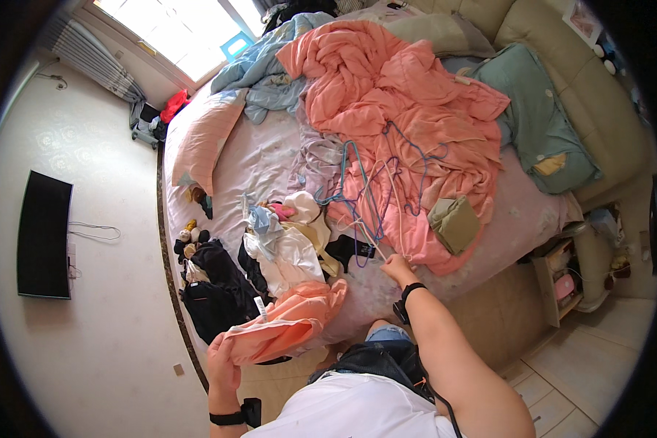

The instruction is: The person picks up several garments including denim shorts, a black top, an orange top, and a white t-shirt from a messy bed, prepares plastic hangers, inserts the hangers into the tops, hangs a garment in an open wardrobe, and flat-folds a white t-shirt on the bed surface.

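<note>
My left hand (224,358) grips the edge of an orange garment (284,323) with a white label, at the lower middle of the view. My right hand (398,269) is closed on the lower end of a pale pink clothes hanger (398,211) on the bed. Around it lie a teal hanger (344,169), a purple hanger (355,232) and a dark blue hanger (424,159), on a crumpled coral quilt (361,76). White clothes (287,257) and black clothes (219,295) lie between my hands and to the left. A folded olive cloth (454,225) rests right of the hangers.
The bed (263,148) also bears a pink striped pillow (205,142), a light blue quilt (274,82) and a green pillow (536,120). At its right stands an open drawer (547,293) with things inside. A television (45,235) hangs on the left wall.
</note>
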Tool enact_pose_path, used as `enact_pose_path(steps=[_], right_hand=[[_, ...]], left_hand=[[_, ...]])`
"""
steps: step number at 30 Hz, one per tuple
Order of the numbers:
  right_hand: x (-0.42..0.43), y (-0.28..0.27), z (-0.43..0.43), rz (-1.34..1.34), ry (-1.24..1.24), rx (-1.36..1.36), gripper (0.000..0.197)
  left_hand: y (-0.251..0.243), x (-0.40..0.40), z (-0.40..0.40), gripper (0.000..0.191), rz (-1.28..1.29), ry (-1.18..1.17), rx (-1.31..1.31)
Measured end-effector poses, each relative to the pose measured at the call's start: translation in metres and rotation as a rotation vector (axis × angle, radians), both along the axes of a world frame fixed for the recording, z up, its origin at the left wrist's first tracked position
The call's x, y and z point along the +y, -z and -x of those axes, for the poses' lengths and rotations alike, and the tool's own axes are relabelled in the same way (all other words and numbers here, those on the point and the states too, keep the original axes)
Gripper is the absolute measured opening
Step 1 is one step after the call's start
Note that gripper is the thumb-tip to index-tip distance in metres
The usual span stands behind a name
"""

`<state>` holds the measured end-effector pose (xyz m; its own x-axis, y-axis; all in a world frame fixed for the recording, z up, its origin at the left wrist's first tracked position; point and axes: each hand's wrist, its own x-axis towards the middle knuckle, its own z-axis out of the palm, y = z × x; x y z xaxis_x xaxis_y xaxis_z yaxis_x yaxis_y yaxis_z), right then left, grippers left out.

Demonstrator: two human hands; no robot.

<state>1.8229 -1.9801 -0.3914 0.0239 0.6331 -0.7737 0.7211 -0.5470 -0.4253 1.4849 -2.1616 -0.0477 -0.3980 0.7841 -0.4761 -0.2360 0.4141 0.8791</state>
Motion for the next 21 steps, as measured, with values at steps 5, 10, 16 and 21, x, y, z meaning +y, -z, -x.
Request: enact_pose_path(steps=[5, 10, 16, 21], right_hand=[[0.006, -0.032, -0.022, -0.351, 0.294, -0.096, 0.03], [0.023, -0.075, -0.045, -0.875, 0.404, -0.007, 0.021], [0.012, -0.214, -0.03, -0.561, 0.362, 0.945, 0.018], [-0.028, -0.302, -0.052, -0.634, 0.052, 0.882, 0.013]], left_hand=[[0.0, 0.003, -0.009, 0.022, -0.039, 0.038, -0.021], [-0.015, 0.008, -0.013, 0.022, -0.177, 0.039, -0.1], [-0.03, 0.005, 0.015, 0.029, -0.346, -0.003, -0.112], [-0.045, 0.008, 0.027, 0.031, -0.455, -0.048, -0.128]])
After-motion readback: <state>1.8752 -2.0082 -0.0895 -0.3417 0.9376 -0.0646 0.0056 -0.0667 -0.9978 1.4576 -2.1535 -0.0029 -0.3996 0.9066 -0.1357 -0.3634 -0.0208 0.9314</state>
